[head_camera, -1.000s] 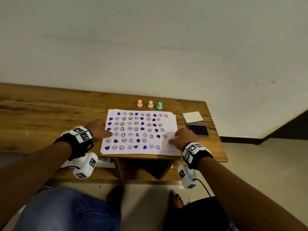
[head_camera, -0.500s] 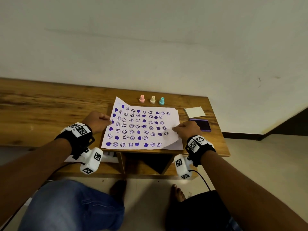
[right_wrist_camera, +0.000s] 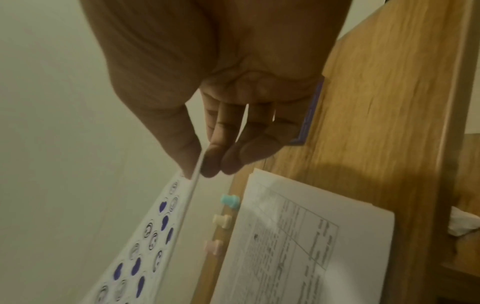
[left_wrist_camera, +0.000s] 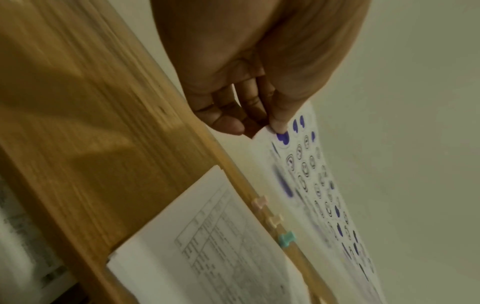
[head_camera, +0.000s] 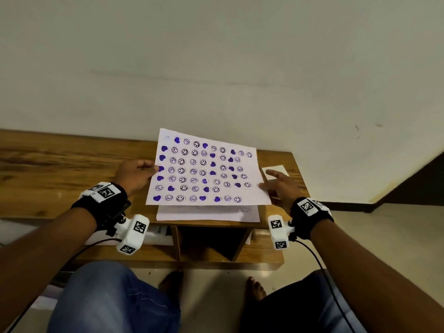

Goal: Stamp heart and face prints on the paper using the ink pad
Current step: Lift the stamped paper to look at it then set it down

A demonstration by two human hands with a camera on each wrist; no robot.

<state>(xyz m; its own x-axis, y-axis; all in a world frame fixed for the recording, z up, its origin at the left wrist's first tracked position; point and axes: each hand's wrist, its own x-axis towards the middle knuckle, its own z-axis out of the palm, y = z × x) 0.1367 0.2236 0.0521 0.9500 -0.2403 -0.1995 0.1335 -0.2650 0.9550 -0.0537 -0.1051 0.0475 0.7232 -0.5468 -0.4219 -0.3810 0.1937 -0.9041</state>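
Stamped sheet (head_camera: pixel 204 169) lifted off table (head_camera: pixel 60 164), tilted; left hand (head_camera: pixel 134 175) pinches left edge, right hand (head_camera: pixel 280 188) pinches right edge.

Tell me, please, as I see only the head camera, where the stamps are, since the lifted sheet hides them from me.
Observer: Three stamps, pink, cream and teal, stand in a row at the far edge of the table, behind the sheet.
Operator: Thank you. How is the sheet held on the right?
Observer: The right hand pinches its edge between thumb and forefinger.
Operator: And what is that hand covering?
Observer: The ink pad; its purple edge shows on the table just beyond the fingers.
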